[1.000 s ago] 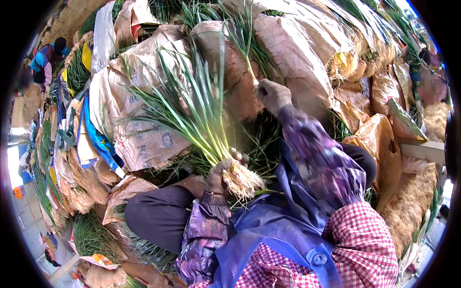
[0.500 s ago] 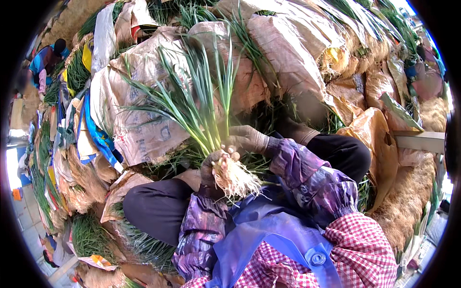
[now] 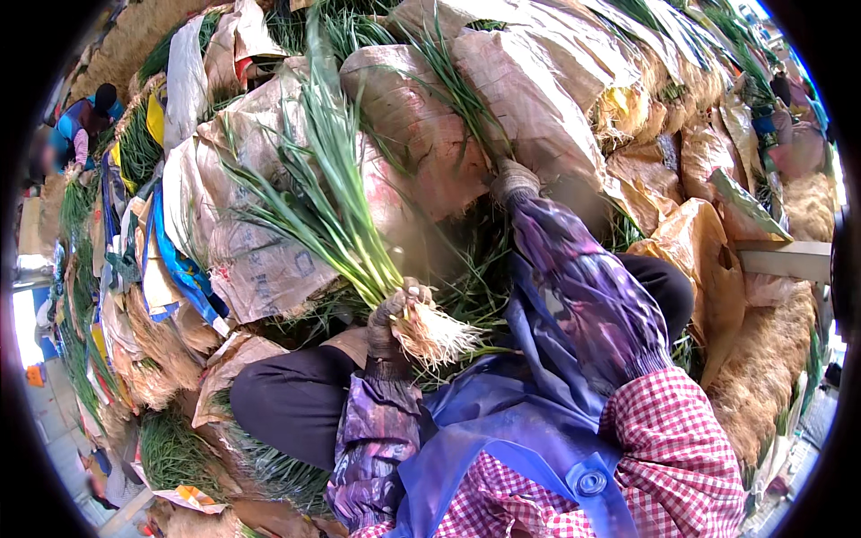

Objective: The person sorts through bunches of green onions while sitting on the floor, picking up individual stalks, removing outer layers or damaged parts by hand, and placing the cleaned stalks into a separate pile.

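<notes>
My left hand (image 3: 388,318), in a dirty glove, is closed round a bunch of long green onions (image 3: 354,242), with their pale bulbs and stringy roots (image 3: 435,336) hanging to the right and the leaves fanning up-left. My right hand (image 3: 514,179), also gloved, reaches up to loose green leaves (image 3: 457,99) lying on pale woven sacks (image 3: 520,90); its fingertips are hidden, so I cannot tell whether they grip anything. My crossed legs (image 3: 287,399) lie either side of both arms, behind a blue apron (image 3: 516,430).
Piles of onion bundles (image 3: 179,448) with brown roots (image 3: 758,377) and sacks surround me. A blue plastic sheet (image 3: 184,264) lies left, a grey beam (image 3: 780,260) right. Another person (image 3: 82,125) bends at the upper left.
My right hand came down from a raised stalk to the bunch, then moved back up to the leaves on the sacks. My left hand still holds the bunch, slightly further left.
</notes>
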Demonstrator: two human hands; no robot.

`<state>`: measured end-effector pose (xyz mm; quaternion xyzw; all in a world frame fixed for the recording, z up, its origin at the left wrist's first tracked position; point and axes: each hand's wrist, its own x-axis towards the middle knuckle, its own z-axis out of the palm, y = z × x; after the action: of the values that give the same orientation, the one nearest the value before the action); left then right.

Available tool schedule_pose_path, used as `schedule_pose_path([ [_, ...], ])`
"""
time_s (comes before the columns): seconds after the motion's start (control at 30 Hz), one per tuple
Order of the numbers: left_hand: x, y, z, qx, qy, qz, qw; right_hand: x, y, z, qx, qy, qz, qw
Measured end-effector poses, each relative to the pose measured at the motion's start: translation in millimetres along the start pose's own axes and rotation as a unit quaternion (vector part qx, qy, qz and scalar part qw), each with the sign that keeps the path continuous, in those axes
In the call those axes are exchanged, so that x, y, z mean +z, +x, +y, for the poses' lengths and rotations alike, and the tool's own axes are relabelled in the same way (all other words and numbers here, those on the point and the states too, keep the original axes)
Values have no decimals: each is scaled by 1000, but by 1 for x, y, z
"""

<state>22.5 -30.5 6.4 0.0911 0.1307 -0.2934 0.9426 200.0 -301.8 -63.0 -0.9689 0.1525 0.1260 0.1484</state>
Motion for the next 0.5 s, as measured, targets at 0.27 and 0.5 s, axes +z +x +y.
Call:
schedule_pose_path([
  [0.27, -25, -3, 10, 23, 102, 161, 981, -1, -80, -45, -264, 289, 0, 920],
  [0.5, -10, 4, -1, 53, 141, 241, 959, -19, -153, -55, -69, 495, -274, 822],
])
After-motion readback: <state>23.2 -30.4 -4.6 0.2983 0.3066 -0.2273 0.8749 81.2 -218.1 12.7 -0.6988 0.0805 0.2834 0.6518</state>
